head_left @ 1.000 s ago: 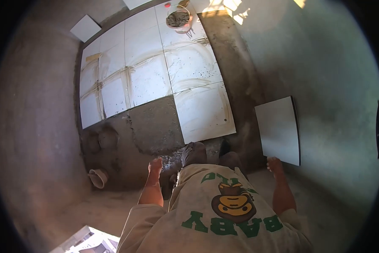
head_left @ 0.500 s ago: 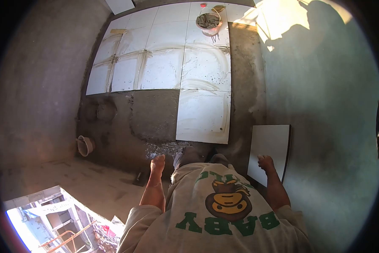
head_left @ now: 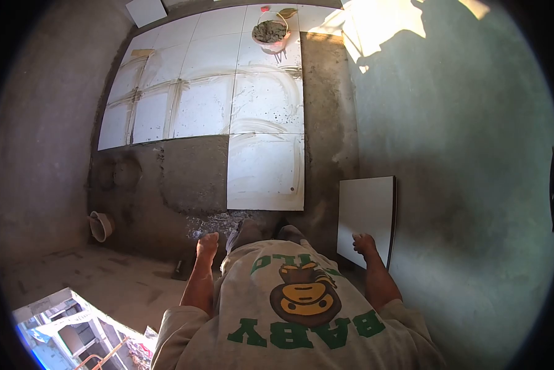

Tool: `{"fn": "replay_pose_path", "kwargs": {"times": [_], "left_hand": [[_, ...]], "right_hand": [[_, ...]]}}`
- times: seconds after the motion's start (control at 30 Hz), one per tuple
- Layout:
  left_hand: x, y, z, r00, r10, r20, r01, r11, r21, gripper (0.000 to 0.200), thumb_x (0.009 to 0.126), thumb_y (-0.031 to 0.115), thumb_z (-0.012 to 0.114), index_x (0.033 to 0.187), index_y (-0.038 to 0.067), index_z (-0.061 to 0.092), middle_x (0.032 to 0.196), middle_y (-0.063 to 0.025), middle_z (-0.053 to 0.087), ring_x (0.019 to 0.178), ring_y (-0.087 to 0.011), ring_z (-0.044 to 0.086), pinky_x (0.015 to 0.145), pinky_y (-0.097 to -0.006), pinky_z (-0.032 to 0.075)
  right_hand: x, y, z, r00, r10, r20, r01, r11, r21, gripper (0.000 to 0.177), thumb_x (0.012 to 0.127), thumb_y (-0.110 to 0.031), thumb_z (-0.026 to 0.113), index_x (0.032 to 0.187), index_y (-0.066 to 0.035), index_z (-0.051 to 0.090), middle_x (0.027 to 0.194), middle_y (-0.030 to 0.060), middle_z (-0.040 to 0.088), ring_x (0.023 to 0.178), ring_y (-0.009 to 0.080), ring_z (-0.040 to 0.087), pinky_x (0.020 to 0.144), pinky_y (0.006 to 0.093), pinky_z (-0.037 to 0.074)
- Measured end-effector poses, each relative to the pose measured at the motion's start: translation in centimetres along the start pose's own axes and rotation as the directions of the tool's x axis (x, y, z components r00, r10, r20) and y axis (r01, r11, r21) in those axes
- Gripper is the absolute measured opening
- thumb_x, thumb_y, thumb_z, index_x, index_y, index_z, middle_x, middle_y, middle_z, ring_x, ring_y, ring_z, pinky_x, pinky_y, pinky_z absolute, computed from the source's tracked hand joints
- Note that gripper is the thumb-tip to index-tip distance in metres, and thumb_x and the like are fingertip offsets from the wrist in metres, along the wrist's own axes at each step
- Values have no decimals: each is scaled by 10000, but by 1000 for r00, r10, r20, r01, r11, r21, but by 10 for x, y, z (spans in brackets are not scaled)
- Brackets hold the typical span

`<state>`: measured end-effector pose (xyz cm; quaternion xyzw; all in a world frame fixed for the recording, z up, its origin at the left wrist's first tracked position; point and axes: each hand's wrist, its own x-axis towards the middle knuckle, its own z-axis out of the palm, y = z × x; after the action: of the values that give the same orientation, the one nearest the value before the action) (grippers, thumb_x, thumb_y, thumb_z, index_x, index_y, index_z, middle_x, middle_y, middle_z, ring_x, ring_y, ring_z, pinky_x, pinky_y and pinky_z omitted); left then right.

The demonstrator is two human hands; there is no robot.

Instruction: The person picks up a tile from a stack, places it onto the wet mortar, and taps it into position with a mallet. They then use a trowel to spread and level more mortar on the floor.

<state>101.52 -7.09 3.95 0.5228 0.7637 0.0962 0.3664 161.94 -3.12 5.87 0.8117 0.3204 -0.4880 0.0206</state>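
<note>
My left hand (head_left: 207,242) and right hand (head_left: 364,243) are curled closed, seemingly empty; the loose tile (head_left: 364,206) leans by the wall (head_left: 456,216), probably for easy reach.

On my monitor, a bright opening (head_left: 82,336) shows at lower left. Sunlight (head_left: 382,24) patches the greenish wall (head_left: 456,142) at right.

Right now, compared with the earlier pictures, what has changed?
The view has turned, and the right hand, first by the lower edge of the leaning tile, now shows in front of its face. No change of grip is visible. The laid tiles, pinkish bucket and leaning tile stayed put.
</note>
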Motion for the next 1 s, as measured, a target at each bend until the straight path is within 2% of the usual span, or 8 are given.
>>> {"fn": "replay_pose_path", "kwargs": {"times": [0.13,0.2,0.23,0.4,0.73,0.83,0.93,1.0], "left_hand": [[3,24,-15,981,-179,78,181,983,-22,81,832,162,532,836,88,564,865,-158,635,854,-363,636,711,-466,515],[-1,38,-26,990,66,123,-110,914,390,164,862,216,505,856,63,565,872,-163,635,858,-370,634,736,-461,509],[4,27,-19,990,69,122,-112,914,390,164,862,216,505,856,63,565,872,-163,635,858,-370,634,736,-461,509],[12,5,-2,979,-179,97,185,981,-53,88,837,161,537,850,81,572,879,-156,636,859,-362,635,745,-458,503],[6,-1,3,1000,0,23,1,998,-63,83,814,150,539,830,69,549,859,-155,637,835,-374,627,717,-470,497],[7,-9,10,993,-112,20,114,979,-172,70,758,87,575,823,86,549,846,-144,638,824,-376,628,717,-472,504],[11,-30,18,999,31,-23,-34,994,-106,50,771,94,569,817,88,551,840,-142,638,824,-370,633,713,-473,506],[13,-33,17,1000,-19,-25,5,889,-458,215,891,254,589,772,80,628,712,29,548,639,-77,514,588,-258,429]], "right_hand": [[9,6,2,996,-91,-8,91,995,-49,313,884,-303,577,907,4,625,738,101,654,565,174,627,496,312,496],[8,-2,3,996,-94,-12,93,995,-40,305,894,-301,583,899,2,624,714,96,645,557,175,627,497,313,498],[8,-4,4,995,-95,-15,94,995,-38,305,894,-301,583,899,2,624,714,96,645,557,175,627,497,313,498],[37,3,23,978,-209,-22,209,978,-26,312,895,-309,579,923,-1,620,780,115,658,593,171,634,505,313,496],[27,-8,20,993,-120,16,120,991,-59,313,889,-306,591,933,4,607,806,119,663,604,178,633,535,318,506],[34,0,24,896,-445,12,406,806,-432,298,898,-304,583,927,-8,609,767,99,655,586,177,633,523,317,507],[28,-13,23,989,-147,-12,147,988,-41,275,906,-289,577,911,-16,616,738,87,645,577,175,636,522,317,514],[27,-16,23,987,-159,28,161,980,-121,500,886,-443,510,976,24,664,1032,271,643,1016,395,614,898,444,468]]}}
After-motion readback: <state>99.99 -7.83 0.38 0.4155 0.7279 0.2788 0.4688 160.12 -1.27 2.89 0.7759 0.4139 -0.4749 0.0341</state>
